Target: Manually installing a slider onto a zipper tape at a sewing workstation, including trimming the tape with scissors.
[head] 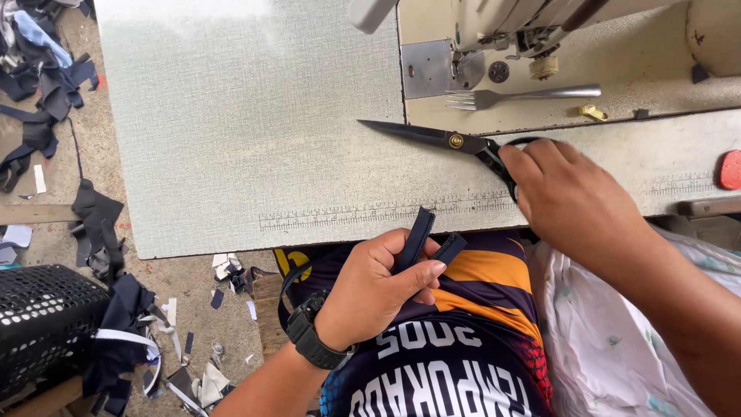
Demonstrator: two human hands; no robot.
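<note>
We see the left hand pinching a folded dark strip just below the tabletop edge, and the right hand closed on the handles of black scissors lying on the tabletop near a fork

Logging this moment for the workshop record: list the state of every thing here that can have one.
left hand: closed around the dark zipper strip, its two ends sticking up
right hand: gripping the scissors' handles
scissors: blades shut, lying flat on the table
fork: lying loose on the sewing machine bed
black basket: on the floor among fabric scraps
</note>
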